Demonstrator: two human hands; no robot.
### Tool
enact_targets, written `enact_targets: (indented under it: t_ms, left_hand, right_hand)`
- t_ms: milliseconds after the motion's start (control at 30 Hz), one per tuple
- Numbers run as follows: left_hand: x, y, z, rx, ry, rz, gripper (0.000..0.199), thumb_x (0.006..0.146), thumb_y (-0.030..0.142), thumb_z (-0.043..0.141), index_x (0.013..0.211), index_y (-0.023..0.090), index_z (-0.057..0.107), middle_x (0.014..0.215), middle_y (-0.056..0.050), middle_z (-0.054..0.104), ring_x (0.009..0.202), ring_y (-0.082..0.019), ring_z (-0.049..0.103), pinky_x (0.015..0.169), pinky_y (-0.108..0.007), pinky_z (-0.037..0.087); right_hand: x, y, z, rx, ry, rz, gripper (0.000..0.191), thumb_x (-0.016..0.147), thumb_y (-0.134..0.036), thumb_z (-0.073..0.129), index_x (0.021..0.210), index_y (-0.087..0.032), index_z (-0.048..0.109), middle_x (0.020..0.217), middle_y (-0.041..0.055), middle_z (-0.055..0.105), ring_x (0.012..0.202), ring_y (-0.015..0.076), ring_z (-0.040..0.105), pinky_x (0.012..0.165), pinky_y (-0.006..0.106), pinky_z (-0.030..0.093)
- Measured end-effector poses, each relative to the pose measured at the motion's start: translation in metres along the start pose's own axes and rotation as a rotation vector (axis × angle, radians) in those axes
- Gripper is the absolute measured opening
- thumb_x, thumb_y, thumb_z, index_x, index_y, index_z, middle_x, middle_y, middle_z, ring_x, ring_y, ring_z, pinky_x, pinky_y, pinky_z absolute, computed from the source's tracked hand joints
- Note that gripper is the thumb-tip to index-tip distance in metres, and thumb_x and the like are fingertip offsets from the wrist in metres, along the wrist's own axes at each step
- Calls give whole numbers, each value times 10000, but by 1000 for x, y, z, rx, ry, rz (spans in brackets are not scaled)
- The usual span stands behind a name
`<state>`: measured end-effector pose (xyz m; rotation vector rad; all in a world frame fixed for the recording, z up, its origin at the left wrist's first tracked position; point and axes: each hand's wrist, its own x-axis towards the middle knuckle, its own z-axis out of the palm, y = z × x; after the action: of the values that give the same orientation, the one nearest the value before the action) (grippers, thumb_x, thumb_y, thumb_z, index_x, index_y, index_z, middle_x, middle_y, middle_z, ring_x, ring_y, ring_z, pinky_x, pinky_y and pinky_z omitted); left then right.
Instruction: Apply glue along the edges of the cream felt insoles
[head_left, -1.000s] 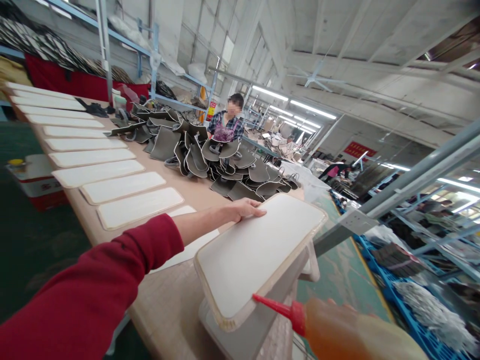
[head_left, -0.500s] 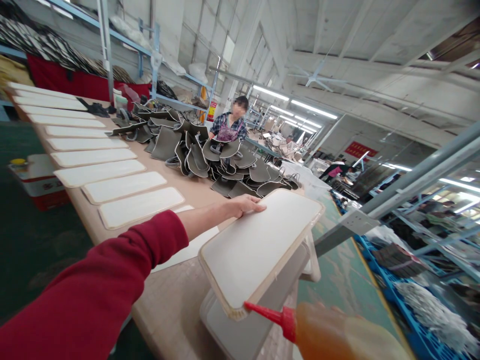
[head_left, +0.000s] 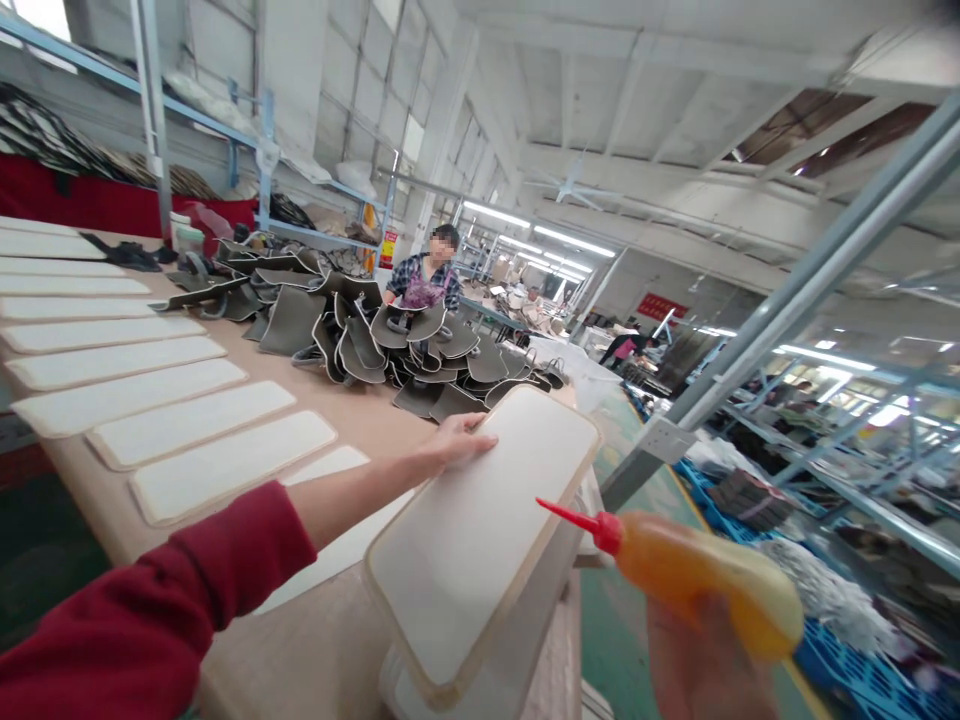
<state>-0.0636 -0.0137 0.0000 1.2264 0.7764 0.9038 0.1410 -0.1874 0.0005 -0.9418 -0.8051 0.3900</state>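
Note:
My left hand (head_left: 461,442) grips a white rounded-corner panel (head_left: 480,545) by its upper left edge, thumb on top. The panel has a tan border and is tilted above other pale panels (head_left: 536,620), which it partly hides. In my right hand (head_left: 701,650) is a squeeze bottle (head_left: 712,575) of amber liquid with a red pointed nozzle (head_left: 574,515). The nozzle tip hovers over the panel's right side; I cannot tell whether it touches. Most of my right hand's fingers are hidden behind the bottle.
Several similar white panels (head_left: 232,465) lie in a row along the tan table (head_left: 270,650). Grey curved pieces (head_left: 360,340) are heaped farther back, with a person (head_left: 427,275) behind them. A slanting metal post (head_left: 750,345) and blue crates (head_left: 847,650) stand on the right.
My right hand has raised the bottle, moving its nozzle from the panel's near corner up along its right side. My left hand still grips the panel, and the view has shifted right.

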Motion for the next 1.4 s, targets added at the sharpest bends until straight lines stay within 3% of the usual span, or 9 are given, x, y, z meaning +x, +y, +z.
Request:
enact_targets:
  t_ms: [300, 433, 633, 733, 900, 1000, 1100, 1267, 1400]
  left_hand:
    - [-15, 3, 9, -66, -110, -77, 587, 608, 349, 764, 1154, 193, 618, 876, -45, 711, 728, -196, 656, 613, -282, 518]
    - [-17, 8, 9, -70, -147, -150, 667, 517, 145, 705, 1172, 218, 605, 909, -25, 713, 776, -213, 659, 660, -297, 524]
    - [-12, 7, 7, -69, -194, -148, 690, 478, 104, 620, 1154, 237, 614, 879, -5, 712, 733, -216, 651, 634, -315, 521]
    - [-8, 5, 3, -73, -169, -141, 715, 457, 107, 668, 1157, 239, 612, 851, -4, 710, 735, -217, 648, 646, -317, 517]
    - [-12, 4, 2, -63, -225, -122, 803, 462, 149, 759, 1237, 224, 564, 879, -37, 707, 800, -239, 651, 680, -328, 515]
    - [-15, 6, 5, -61, -271, -137, 794, 482, 156, 776, 1245, 225, 566, 897, -44, 706, 803, -227, 648, 688, -323, 518]
    - [-13, 7, 6, -92, -251, -162, 779, 483, 142, 779, 1232, 223, 581, 875, -39, 706, 791, -211, 645, 693, -315, 520]
    - [-8, 8, -2, -78, -158, -171, 801, 462, 108, 776, 1230, 234, 585, 827, -16, 705, 784, -204, 645, 703, -302, 519]
    - [-9, 10, -2, -57, -195, -203, 782, 493, 118, 783, 1236, 257, 585, 872, -15, 709, 816, -200, 649, 715, -293, 521]
  right_hand:
    - [25, 7, -5, 148, 92, -66, 555, 560, -257, 830, 1050, -160, 588, 1019, 46, 615, 863, 140, 601, 901, 281, 490]
    - [21, 9, -9, 153, 115, -69, 543, 558, -235, 832, 1040, -179, 589, 1016, 39, 615, 864, 131, 609, 848, 235, 506]
    - [-41, 25, -5, 133, 111, 53, 647, 532, -301, 831, 1101, -164, 554, 1049, 69, 641, 912, 235, 639, 794, 296, 548]
    - [-66, 27, -2, 74, -53, 9, 598, 594, -399, 794, 1089, -179, 541, 1031, 81, 650, 907, 260, 642, 793, 331, 549]
    - [-15, 13, -4, 110, 46, -32, 634, 569, -292, 819, 1122, -138, 549, 1195, 143, 571, 991, 262, 611, 834, 334, 534]
    - [20, 11, -7, 125, 144, -108, 574, 577, -243, 824, 1087, -193, 566, 1066, 35, 600, 927, 129, 600, 845, 204, 496]
    - [6, 20, -7, 136, 117, -42, 574, 564, -248, 826, 1074, -177, 572, 958, 15, 603, 794, 104, 592, 828, 237, 514]
    - [-46, 24, -1, 91, -88, 118, 651, 536, -341, 817, 1107, -194, 541, 1050, 85, 645, 940, 261, 629, 785, 306, 544]
    - [-14, 14, -2, 49, 40, -76, 633, 552, -211, 824, 1122, -179, 552, 1071, 74, 632, 933, 198, 628, 798, 253, 528]
